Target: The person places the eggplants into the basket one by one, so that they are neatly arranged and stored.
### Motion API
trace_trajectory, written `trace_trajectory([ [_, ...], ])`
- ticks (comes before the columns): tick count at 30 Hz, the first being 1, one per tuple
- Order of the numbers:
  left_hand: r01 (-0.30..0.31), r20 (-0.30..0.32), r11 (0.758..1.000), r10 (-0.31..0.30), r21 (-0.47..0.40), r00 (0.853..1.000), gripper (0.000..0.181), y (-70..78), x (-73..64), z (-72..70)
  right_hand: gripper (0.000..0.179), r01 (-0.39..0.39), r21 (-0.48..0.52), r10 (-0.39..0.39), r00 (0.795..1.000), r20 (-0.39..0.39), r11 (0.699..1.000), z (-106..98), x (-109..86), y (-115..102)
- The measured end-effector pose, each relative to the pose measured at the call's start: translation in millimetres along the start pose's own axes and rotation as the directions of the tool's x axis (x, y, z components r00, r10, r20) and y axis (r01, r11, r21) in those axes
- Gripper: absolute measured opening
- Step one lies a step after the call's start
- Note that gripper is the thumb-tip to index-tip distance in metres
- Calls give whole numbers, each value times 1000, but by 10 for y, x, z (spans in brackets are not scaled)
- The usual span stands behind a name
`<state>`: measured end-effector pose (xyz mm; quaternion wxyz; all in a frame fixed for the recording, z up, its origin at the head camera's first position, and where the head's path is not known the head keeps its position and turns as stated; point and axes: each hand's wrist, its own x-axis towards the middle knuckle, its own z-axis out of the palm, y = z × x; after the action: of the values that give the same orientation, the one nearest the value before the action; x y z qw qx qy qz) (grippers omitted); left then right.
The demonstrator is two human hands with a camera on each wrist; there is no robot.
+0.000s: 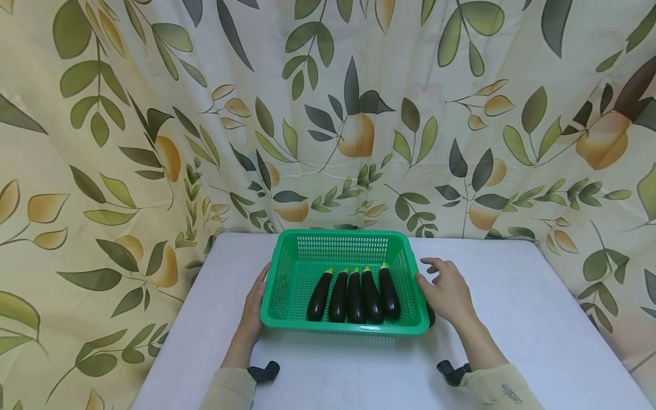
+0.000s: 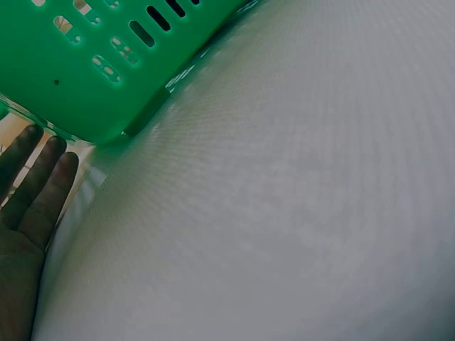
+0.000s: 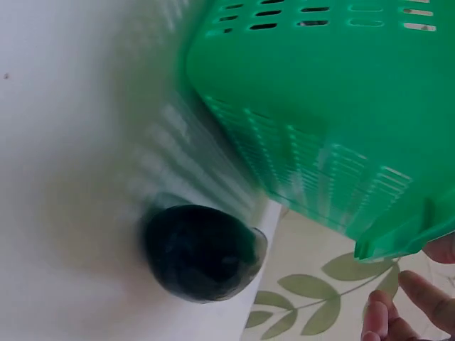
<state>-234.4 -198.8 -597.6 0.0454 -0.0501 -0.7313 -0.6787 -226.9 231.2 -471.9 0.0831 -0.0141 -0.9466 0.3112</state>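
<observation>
A green plastic basket (image 1: pixel 289 326) with slotted walls stands on the white table, with several dark eggplants (image 1: pixel 356 299) lying side by side inside, green stem ends toward the far wall. Along its left side my left hand (image 1: pixel 252 307) rests with fingers nearly straight; in the left wrist view the fingers (image 2: pixel 48 202) reach to the basket's edge. My right hand (image 1: pixel 451 293) is at the right rim, thumb against it and the other fingers loosely bent, apart from the wall. Beneath that hand another eggplant (image 3: pixel 202 252) lies on the table outside the basket, mostly hidden in the head view.
The white-covered table (image 1: pixel 333 376) extends around the basket. Behind it and at both sides hangs a curtain (image 1: pixel 359 188) printed with leaves and fruit. Black straps with mounts (image 1: pixel 264 373) sit at both wrists, by the beige sleeves.
</observation>
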Motion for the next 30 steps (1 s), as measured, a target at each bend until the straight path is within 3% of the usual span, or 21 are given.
trace_trajectory([
  [17,14,-7,1000,-14,12,1000,48,32,1,8,50,-105,10,104,994,29,994,-21,-54,220],
  [30,12,-6,1000,-12,8,1000,49,-10,-2,6,55,-149,-24,151,975,161,989,175,-74,490],
])
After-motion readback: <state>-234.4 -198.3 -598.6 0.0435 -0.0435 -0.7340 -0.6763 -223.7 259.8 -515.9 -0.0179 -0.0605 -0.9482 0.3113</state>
